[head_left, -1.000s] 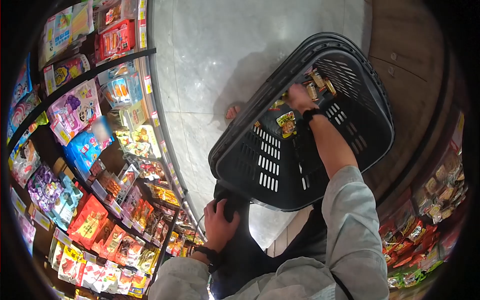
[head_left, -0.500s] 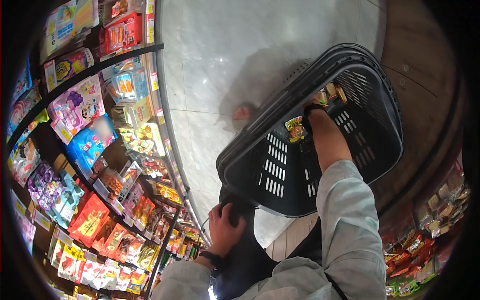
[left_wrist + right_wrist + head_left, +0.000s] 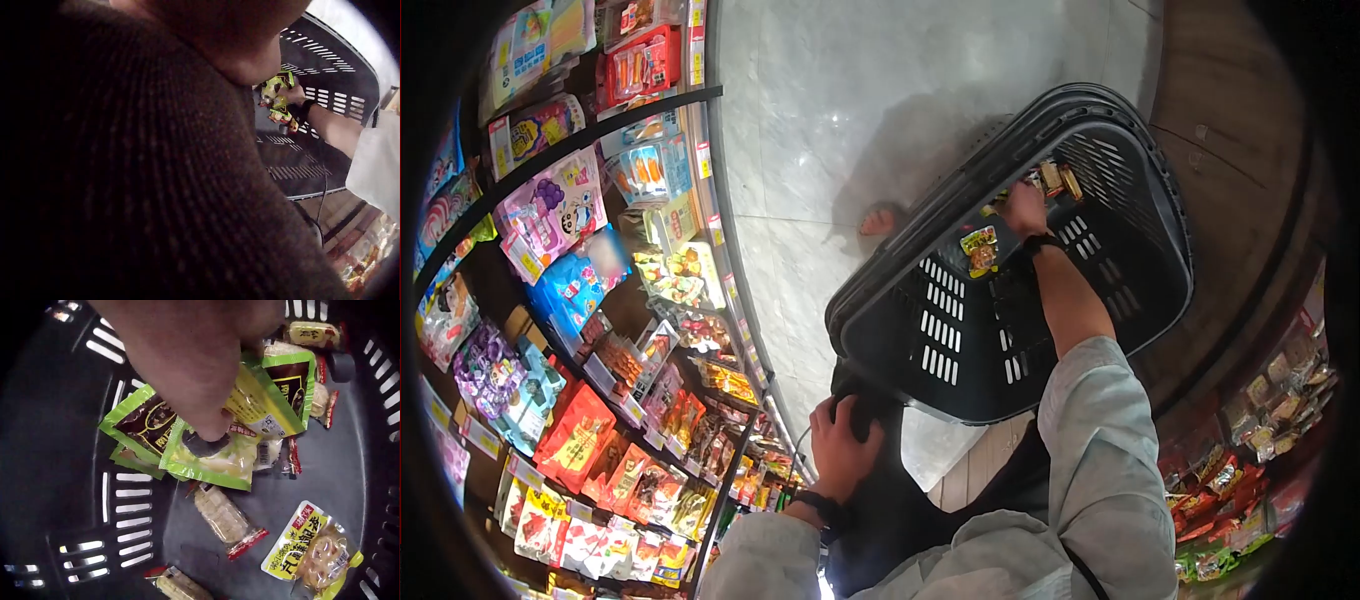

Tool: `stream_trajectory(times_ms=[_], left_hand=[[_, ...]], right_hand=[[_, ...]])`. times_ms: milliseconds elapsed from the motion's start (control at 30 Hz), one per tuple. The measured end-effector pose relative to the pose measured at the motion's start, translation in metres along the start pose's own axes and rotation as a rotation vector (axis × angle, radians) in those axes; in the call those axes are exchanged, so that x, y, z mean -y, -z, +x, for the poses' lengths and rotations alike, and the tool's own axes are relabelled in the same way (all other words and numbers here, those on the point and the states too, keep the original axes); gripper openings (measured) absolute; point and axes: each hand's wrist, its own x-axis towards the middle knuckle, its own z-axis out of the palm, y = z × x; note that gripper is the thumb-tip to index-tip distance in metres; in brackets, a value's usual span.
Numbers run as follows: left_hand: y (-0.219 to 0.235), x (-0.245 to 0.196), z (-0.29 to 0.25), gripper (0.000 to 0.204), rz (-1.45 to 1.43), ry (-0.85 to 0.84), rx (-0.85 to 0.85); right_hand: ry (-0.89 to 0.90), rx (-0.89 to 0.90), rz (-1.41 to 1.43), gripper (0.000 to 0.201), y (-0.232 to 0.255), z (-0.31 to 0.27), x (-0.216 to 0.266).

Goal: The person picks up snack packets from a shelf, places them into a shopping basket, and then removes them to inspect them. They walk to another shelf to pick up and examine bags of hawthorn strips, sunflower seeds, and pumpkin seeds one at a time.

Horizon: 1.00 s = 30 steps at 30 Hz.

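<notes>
My right hand (image 3: 1025, 210) is down inside a black plastic basket (image 3: 880, 350). In the right wrist view its thumb (image 3: 187, 381) presses on a green-edged snack packet (image 3: 212, 459), pinching a small bunch of such packets; the other fingers are mostly hidden. Below them lie a clear-wrapped snack bar (image 3: 222, 515) with red ends and a yellow-and-white snack packet (image 3: 312, 550). My left hand (image 3: 843, 450) rests on my dark-trousered knee, fingers spread loosely over it. Dark ribbed cloth (image 3: 156, 156) fills most of the left wrist view.
Shelves of bagged snacks (image 3: 580, 435) with a dark rail line the left side. More packaged snacks (image 3: 1280, 400) stand at the right edge. The basket, apparently stacked double, stands tilted on the grey tiled floor (image 3: 820, 150).
My right hand reached deeper behind the basket's rim half a second ago and now shows again, holding green-edged packets. The head view shifted slightly. My left hand stays on the knee.
</notes>
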Motion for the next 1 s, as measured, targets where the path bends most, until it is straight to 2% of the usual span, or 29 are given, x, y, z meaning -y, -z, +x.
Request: stream_trajectory(times_ms=[33, 133, 300, 367, 400, 433, 467, 533, 567, 667, 733, 767, 800, 833, 900, 933, 1000], left_hand=[[0.0, -0.001, 0.0, 0.054, 0.003, -0.001, -0.009], [-0.002, 0.002, 0.0, 0.054, -0.007, -0.036, -0.054], [-0.002, 0.003, 0.0, 0.052, -0.042, -0.078, -0.12], [-0.001, 0.006, 0.002, 0.054, -0.041, -0.122, -0.158], [-0.001, 0.01, 0.004, 0.055, -0.032, -0.156, -0.18], [-0.001, 0.011, 0.002, 0.057, -0.02, -0.195, -0.199], [0.003, 0.012, -0.004, 0.06, 0.017, -0.212, -0.189], [0.015, 0.01, -0.002, 0.065, 0.092, -0.264, -0.217], [0.03, 0.009, -0.002, 0.074, 0.135, -0.28, -0.154], [0.081, 0.003, -0.006, 0.077, 0.076, -0.386, -0.201], [0.118, 0.002, -0.005, 0.078, -0.115, -0.508, -0.153], [0.137, -0.001, -0.003, 0.078, -0.236, -0.556, -0.098], [0.158, -0.007, -0.005, 0.078, -0.352, -0.6, -0.039], [0.199, -0.025, -0.026, 0.073, -0.431, -0.565, 0.093], [0.265, -0.05, -0.07, 0.068, -0.778, -0.58, 0.316], [0.293, -0.06, -0.096, 0.065, -0.943, -0.579, 0.444], [0.34, -0.074, -0.15, 0.062, -0.99, -0.695, 0.534]], right_hand=[[-0.105, 0.041, 0.039, 0.057, -0.002, -0.002, -0.006], [-0.016, -0.096, 0.207, 0.062, 0.009, -0.032, -0.02], [-0.125, -0.113, 0.523, 0.062, 0.047, -0.094, -0.015], [-0.143, -0.144, 0.697, 0.057, 0.066, -0.127, 0.003], [-0.174, -0.146, 0.959, 0.048, 0.077, -0.147, 0.022], [-0.147, -0.069, 1.057, 0.041, 0.092, -0.166, 0.032], [-0.137, -0.069, 1.122, 0.04, 0.098, -0.186, 0.041], [-0.1, -0.06, 1.194, 0.04, 0.143, -0.241, 0.084], [-0.111, -0.059, 1.209, 0.04, 0.167, -0.267, 0.11], [-0.084, -0.065, 1.233, 0.037, 0.233, -0.346, 0.173], [0.012, -0.16, 1.354, 0.036, 0.257, -0.39, 0.208], [0.015, -0.182, 1.408, 0.036, 0.27, -0.412, 0.225], [0.095, -0.219, 1.494, 0.037, 0.279, -0.433, 0.243], [0.1, -0.238, 1.485, 0.037, 0.29, -0.456, 0.261], [0.15, -0.275, 1.457, 0.039, 0.319, -0.504, 0.296], [0.201, -0.268, 1.535, 0.041, 0.322, -0.524, 0.308], [0.237, -0.224, 1.515, 0.044, 0.328, -0.562, 0.327]])
